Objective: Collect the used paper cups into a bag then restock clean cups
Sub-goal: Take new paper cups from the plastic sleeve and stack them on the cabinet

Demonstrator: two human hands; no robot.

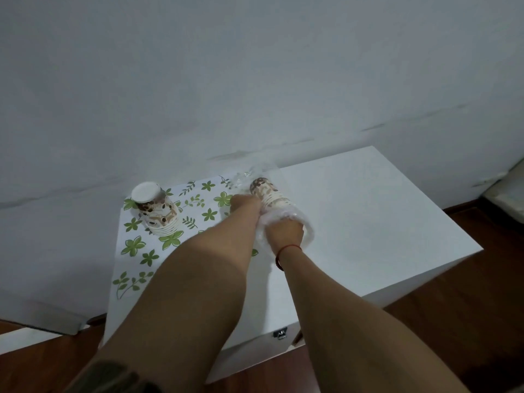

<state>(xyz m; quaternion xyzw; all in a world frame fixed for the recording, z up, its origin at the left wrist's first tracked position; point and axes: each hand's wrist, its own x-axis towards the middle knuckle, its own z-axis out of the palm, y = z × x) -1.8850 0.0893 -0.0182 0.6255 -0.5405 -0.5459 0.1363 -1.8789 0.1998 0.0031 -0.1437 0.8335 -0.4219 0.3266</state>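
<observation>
A stack of brown-patterned paper cups [266, 194] lies tilted inside a clear plastic bag [295, 217] on the white table [368, 217]. My left hand [246, 204] grips the bag and cups from the left side. My right hand [285, 232], with a red string on its wrist, holds the bunched open end of the bag; its fingers are partly hidden by plastic. A second stack of the same cups [157, 209] stands upside down on the green-leaf paper mat [136, 245] at the table's left.
A white wall rises right behind the table. Dark wooden floor [467, 336] shows to the right and front. A metal latch [280, 333] sits on the table's front face. A white object [507, 188] lies at the far right edge.
</observation>
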